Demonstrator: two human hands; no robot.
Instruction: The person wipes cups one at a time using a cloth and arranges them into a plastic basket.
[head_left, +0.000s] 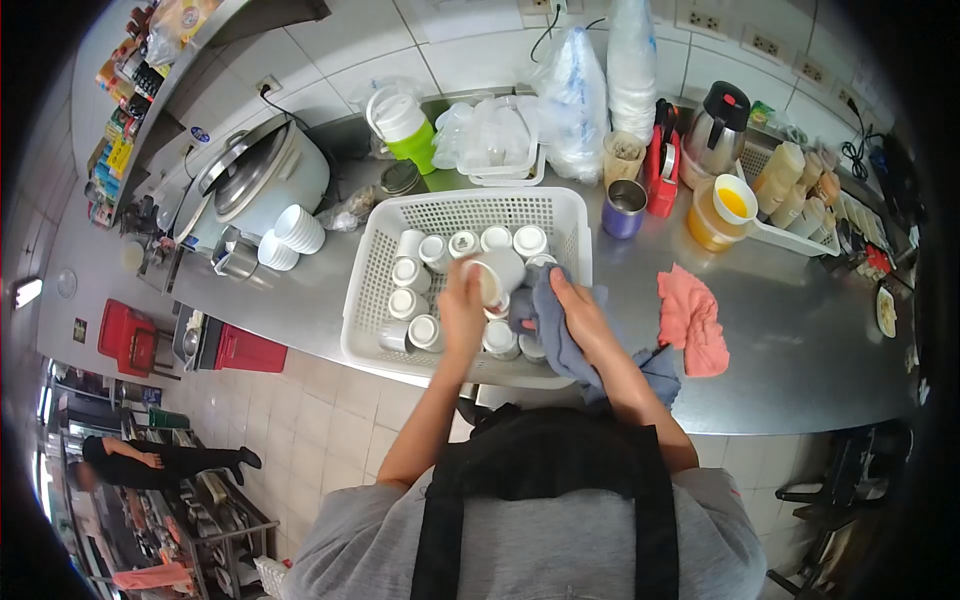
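My left hand (463, 308) grips a white cup (503, 270), which is tilted and slightly blurred above the basket. Bunched in my right hand (580, 312) is a grey-blue cloth (563, 350), close beside the cup; its loose end hangs over the basket's right front corner. Below both hands stands a white perforated plastic basket (362, 290) with several white cups (408, 303) inside, most of them upside down. One cup (395, 336) near the front left lies on its side. My hands and the cloth hide part of the basket's contents.
A pink cloth (692, 322) lies on the steel counter (800, 340) to the right. A purple tumbler (624, 209) stands behind it. Stacked white bowls (298, 231) and a large rice cooker (270, 175) are at left. Another person (165, 458) stands far left.
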